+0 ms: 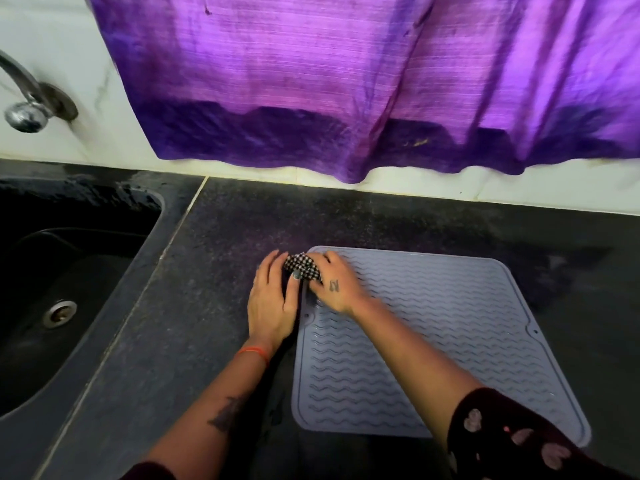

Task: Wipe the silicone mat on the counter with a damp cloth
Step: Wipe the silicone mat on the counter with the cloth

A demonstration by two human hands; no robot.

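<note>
A grey silicone mat (pixel 450 341) with wavy ridges lies flat on the dark counter (pixel 194 306). At its far left corner sits a bunched black-and-white checked cloth (pixel 300 266). My right hand (pixel 334 285) rests on the cloth, its fingers curled over it and pressing it onto the mat's corner. My left hand (pixel 272 299) lies on the counter just left of the mat, fingers spread, with the thumb and fingertips touching the cloth's left side.
A black sink (pixel 52 306) with a metal drain is set into the counter at the left, with a chrome tap (pixel 24 109) on the white tiled wall above. A purple curtain (pixel 346 81) hangs over the counter's back edge.
</note>
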